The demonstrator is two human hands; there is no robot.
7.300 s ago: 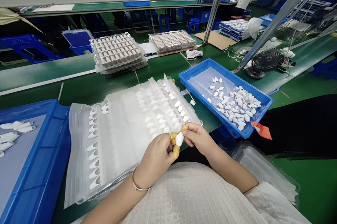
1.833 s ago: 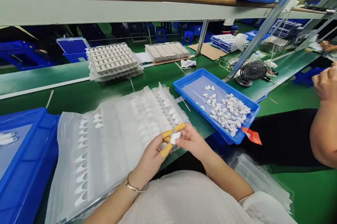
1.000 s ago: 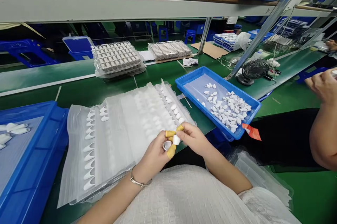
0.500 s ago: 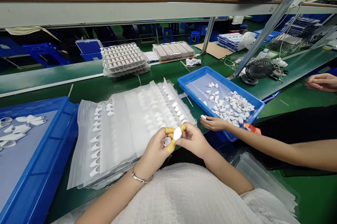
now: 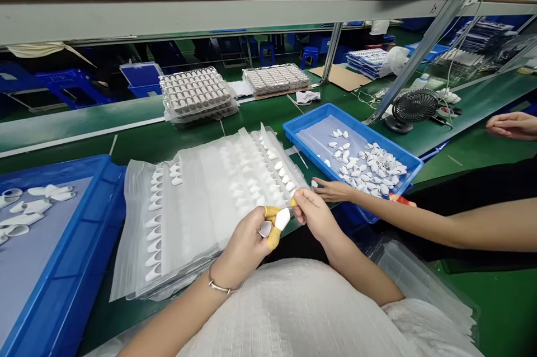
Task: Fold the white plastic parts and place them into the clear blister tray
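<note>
My left hand (image 5: 254, 234), with yellow finger cots on its thumb and a finger, is closed on a smooth white plastic cap (image 5: 282, 219). A second hollow white piece (image 5: 265, 228) shows its greyish inside lower in the same hand. Just right of it, my right hand (image 5: 312, 212) is pinched, a yellow cot on one fingertip. Whatever it may hold is hidden. Both hands are over the near right corner of a clear tray (image 5: 300, 175), where white caps lie in rows beneath translucent sheeting (image 5: 197, 195).
A co-worker's hand (image 5: 335, 190) with a white piece (image 5: 314, 183) at its fingertips reaches in beside the blue bin (image 5: 289, 132) of loose caps. Another blue bin (image 5: 94, 222) stands at left. Behind are stacked trays (image 5: 195, 91), a fan (image 5: 414, 106) and an overhead shelf (image 5: 168, 18).
My right hand has moved slightly up and right, away from the white cap, which stays in my left hand. The co-worker's hand has shifted left with its fingers more spread.
</note>
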